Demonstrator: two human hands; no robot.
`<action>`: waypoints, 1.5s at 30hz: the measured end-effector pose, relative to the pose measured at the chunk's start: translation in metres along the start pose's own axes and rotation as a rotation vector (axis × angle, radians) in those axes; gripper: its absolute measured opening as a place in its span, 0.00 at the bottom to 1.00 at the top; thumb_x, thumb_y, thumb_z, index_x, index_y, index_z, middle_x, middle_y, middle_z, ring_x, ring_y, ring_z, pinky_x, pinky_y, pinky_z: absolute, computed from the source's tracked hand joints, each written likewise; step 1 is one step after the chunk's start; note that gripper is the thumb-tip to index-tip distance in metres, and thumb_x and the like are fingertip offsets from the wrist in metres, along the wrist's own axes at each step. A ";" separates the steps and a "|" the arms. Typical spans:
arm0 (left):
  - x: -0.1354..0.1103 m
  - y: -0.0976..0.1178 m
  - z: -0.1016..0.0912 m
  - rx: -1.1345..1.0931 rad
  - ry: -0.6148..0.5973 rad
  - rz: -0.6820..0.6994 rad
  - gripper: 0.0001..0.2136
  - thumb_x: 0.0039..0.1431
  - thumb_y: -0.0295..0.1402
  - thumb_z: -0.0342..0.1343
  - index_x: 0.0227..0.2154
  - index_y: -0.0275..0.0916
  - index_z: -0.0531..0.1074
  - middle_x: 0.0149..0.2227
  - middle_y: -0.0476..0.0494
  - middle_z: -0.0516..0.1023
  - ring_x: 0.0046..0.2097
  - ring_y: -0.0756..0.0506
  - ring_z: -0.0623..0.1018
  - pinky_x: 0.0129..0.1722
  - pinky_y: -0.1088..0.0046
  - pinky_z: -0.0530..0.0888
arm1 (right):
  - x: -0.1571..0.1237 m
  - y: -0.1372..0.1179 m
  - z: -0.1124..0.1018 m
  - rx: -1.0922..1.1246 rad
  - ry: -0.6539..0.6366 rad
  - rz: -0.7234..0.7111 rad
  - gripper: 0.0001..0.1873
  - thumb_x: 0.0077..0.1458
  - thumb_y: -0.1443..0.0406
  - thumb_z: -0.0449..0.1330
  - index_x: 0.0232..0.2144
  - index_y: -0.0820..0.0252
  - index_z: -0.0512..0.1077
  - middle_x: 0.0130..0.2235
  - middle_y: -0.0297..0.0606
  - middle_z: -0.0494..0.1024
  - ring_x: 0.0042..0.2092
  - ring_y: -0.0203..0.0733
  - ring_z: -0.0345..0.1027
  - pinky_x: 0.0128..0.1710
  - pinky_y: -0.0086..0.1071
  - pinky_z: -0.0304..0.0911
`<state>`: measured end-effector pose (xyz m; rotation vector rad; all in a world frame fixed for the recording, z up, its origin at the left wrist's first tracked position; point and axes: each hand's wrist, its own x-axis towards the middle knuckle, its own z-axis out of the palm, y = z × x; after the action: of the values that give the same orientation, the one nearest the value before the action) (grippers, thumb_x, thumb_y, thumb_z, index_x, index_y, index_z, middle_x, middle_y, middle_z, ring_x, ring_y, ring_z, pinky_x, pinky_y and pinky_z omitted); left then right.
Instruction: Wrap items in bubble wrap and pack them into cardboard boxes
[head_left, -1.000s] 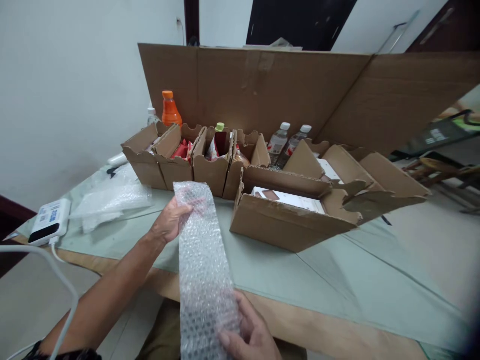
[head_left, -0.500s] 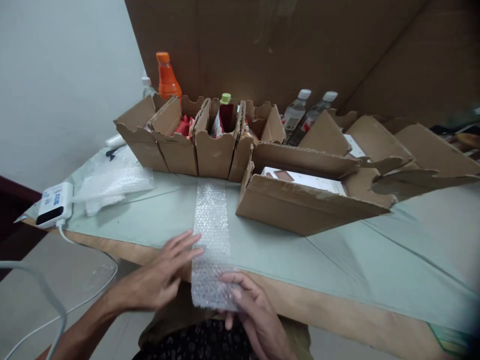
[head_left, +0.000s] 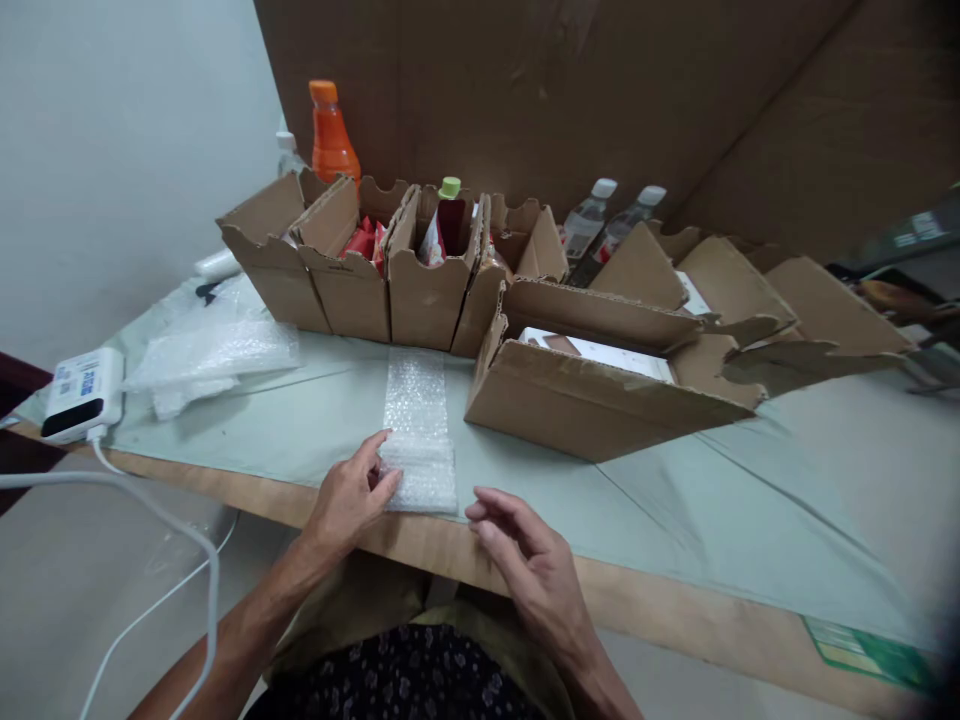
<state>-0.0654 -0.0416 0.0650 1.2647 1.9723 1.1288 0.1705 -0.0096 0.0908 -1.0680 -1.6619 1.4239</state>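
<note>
A strip of clear bubble wrap (head_left: 416, 395) lies on the pale green table cover, its near end folded back over itself by the table's front edge. My left hand (head_left: 352, 495) rests at the left side of the folded part, fingers apart, with fingertips touching the wrap. To the right of the wrap, my right hand (head_left: 529, 560) hovers above the table edge. It holds nothing, and its fingers are curved with a gap between thumb and forefinger.
Cardboard bins (head_left: 427, 305) with packets stand in a row behind the wrap. A longer cardboard bin (head_left: 607, 410) holding a white box (head_left: 600, 352) sits at right. More bubble wrap (head_left: 217, 350) and a white device (head_left: 84, 395) with a cable lie at left. Bottles (head_left: 334, 140) stand behind.
The near end of the bubble wrap, held over the table edge before, now lies folded on the table. My right hand has let go of it and moved right. My left hand stays at its left side.
</note>
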 end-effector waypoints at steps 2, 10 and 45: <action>0.001 -0.003 0.001 0.068 -0.014 0.012 0.25 0.54 0.35 0.61 0.56 0.43 0.73 0.23 0.55 0.72 0.25 0.46 0.70 0.31 0.72 0.65 | 0.008 0.002 0.003 -0.282 -0.086 -0.213 0.15 0.64 0.64 0.59 0.51 0.52 0.76 0.49 0.43 0.81 0.50 0.49 0.73 0.50 0.46 0.69; -0.015 -0.007 -0.008 0.352 0.094 0.279 0.28 0.61 0.37 0.59 0.64 0.42 0.64 0.48 0.37 0.77 0.47 0.37 0.78 0.47 0.60 0.73 | 0.048 0.016 0.028 -0.926 -0.356 -0.512 0.19 0.64 0.72 0.54 0.54 0.59 0.73 0.60 0.50 0.74 0.62 0.55 0.64 0.54 0.50 0.66; -0.001 -0.021 -0.007 0.374 0.113 0.430 0.14 0.67 0.29 0.52 0.52 0.38 0.74 0.50 0.36 0.75 0.51 0.38 0.74 0.50 0.55 0.74 | 0.068 0.010 0.032 -0.892 -0.313 -0.665 0.14 0.62 0.68 0.60 0.50 0.57 0.73 0.51 0.45 0.79 0.53 0.52 0.69 0.51 0.47 0.63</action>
<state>-0.0796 -0.0497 0.0506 1.9302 2.1228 1.0681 0.1144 0.0394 0.0755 -0.5834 -2.6588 0.3969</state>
